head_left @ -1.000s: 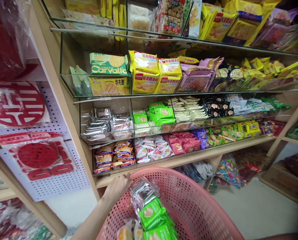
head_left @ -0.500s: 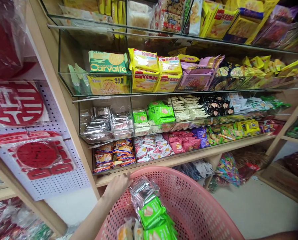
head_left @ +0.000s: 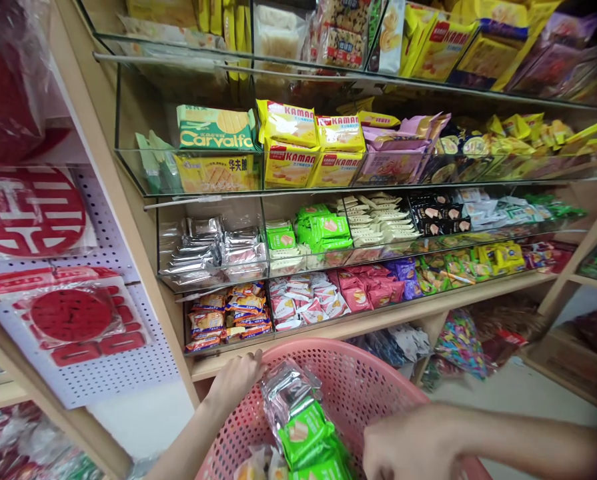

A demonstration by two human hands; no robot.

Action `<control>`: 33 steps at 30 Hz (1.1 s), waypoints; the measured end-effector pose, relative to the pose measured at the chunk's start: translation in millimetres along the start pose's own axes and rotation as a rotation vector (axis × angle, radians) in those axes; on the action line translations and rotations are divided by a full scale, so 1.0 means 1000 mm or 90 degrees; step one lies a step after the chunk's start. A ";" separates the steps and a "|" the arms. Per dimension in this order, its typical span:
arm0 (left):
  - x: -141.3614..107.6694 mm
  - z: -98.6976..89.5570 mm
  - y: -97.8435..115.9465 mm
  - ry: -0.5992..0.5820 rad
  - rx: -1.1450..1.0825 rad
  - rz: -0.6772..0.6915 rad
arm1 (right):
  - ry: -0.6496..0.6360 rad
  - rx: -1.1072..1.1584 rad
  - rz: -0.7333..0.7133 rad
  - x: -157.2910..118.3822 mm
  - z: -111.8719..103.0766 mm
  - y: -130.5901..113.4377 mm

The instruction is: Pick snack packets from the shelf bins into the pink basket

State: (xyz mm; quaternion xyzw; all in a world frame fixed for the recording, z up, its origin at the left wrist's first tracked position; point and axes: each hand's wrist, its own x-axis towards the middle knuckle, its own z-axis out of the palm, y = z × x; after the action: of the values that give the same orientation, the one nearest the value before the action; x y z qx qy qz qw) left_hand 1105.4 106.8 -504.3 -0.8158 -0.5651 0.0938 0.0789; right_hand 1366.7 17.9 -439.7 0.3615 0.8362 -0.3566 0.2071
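Observation:
A pink perforated plastic basket [head_left: 358,373] stands out in front of me, tilted so that its inside shows. My left hand [head_left: 239,379] is closed over its left rim. Inside lie silver-wrapped packets [head_left: 288,390], green wafer packets [head_left: 305,433] and, lower down, clear-wrapped pale snacks [head_left: 259,465] cut off by the frame. My right hand [head_left: 411,437] hangs over the basket's right side, just right of the green packets. Its fingers point down and are blurred and partly out of frame, so whether they hold anything is unclear.
Wooden shelving with clear bins of packaged snacks [head_left: 288,127] rises ahead. The lowest bins hold orange packets [head_left: 228,313] and pink ones [head_left: 371,287]. Red paper decorations [head_left: 73,313] hang on a pegboard at left. Colourful bags [head_left: 461,343] sit under the shelf.
My right hand has come in from the lower right edge to above the basket's right side. My left hand keeps its hold on the rim; the view has shifted slightly.

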 end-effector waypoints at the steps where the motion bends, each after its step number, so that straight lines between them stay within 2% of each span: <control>1: 0.000 0.001 0.000 0.000 -0.001 0.000 | 0.026 -0.020 -0.035 -0.012 -0.024 -0.012; 3: 0.001 0.002 0.000 0.005 -0.001 0.001 | 0.163 -0.098 -0.034 -0.033 -0.072 -0.036; 5: 0.002 0.001 0.000 0.007 -0.005 0.001 | 0.355 -0.198 -0.002 -0.042 -0.115 -0.053; 8: 0.000 -0.003 0.000 0.000 -0.016 -0.001 | 0.595 -0.324 0.055 -0.029 -0.168 -0.057; 10: -0.001 -0.006 0.000 -0.002 -0.019 0.000 | 0.671 -0.381 0.110 -0.008 -0.196 -0.051; 13: -0.002 -0.006 0.000 -0.002 -0.012 0.003 | 0.724 -0.468 0.132 0.023 -0.223 -0.038; 17: 0.000 -0.001 -0.002 0.004 -0.014 0.007 | 0.759 -0.509 0.131 0.048 -0.238 -0.029; 23: 0.002 0.007 -0.005 0.025 0.001 0.018 | 0.731 -0.484 0.140 0.053 -0.240 -0.030; 33: -0.001 0.000 -0.001 0.021 0.017 0.010 | 0.740 -0.506 0.174 0.058 -0.248 -0.030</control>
State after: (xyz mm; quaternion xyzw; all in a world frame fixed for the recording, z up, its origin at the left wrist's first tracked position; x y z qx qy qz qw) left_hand 1103.9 106.1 -504.1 -0.8206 -0.5560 0.0884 0.0984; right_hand 1284.5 215.1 -297.8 0.4915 0.8252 0.2543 -0.1130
